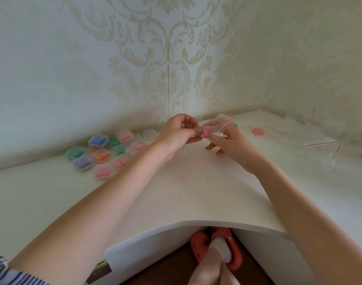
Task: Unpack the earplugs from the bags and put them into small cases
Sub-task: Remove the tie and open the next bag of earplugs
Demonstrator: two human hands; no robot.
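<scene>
Nearest the camera: red clogs [227,248] on dark flooring below the desk edge. Above the white desk [196,192], the left hand [176,132] and right hand [227,140] both pinch a clear bag [215,130] holding pink earplugs [206,131]. Recommendation: part the seal evenly and keep the mouth over the desk. Filled cases [100,155] lie left; empty bags [323,145] right. Patterned wallpaper behind.

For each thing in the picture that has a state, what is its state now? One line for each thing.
Bag: held above the table by both hands, pink earplugs inside.
Left hand: grips the bag.
Right hand: pinches the bag.
Cases: closed, filled, grouped at left.
Pink earplugs on table: in a bag, unopened or not I cannot tell.
Empty bags: lying at right.
</scene>
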